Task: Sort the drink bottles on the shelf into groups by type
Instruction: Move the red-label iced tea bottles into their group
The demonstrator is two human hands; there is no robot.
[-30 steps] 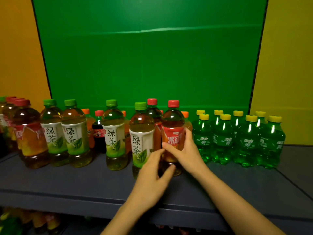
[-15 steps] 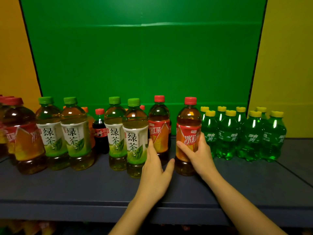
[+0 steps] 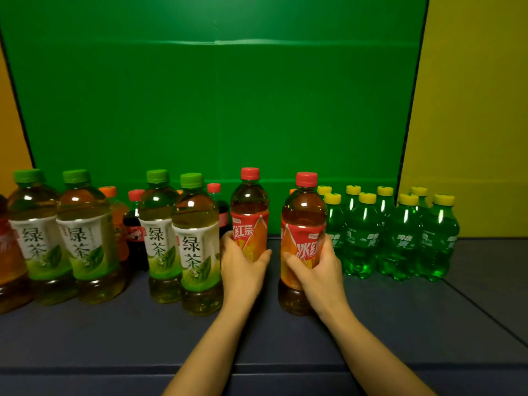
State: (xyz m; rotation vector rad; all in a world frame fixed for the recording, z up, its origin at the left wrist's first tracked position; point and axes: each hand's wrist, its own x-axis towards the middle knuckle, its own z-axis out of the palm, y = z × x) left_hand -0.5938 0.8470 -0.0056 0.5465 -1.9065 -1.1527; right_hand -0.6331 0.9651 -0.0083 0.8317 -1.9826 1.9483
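Observation:
Two red-capped iced black tea bottles stand at the middle of the dark shelf (image 3: 114, 332). My left hand (image 3: 243, 270) wraps the lower half of the further one (image 3: 250, 215). My right hand (image 3: 317, 270) grips the nearer one (image 3: 303, 224), which stands just left of the green soda cluster (image 3: 400, 238) with yellow caps. Several green tea bottles (image 3: 194, 247) with green caps and white labels stand to the left. Small cola bottles (image 3: 135, 224) and an orange soda bottle (image 3: 117, 221) sit behind them.
Another black tea bottle (image 3: 8, 261) shows at the far left edge. A green panel (image 3: 214, 110) backs the shelf, with yellow walls on both sides. Bare shelf surface lies in front of the bottles and at the far right.
My left hand has left the green tea bottle and closed on the further black tea bottle. My right hand has slid its black tea bottle rightward, next to the green sodas.

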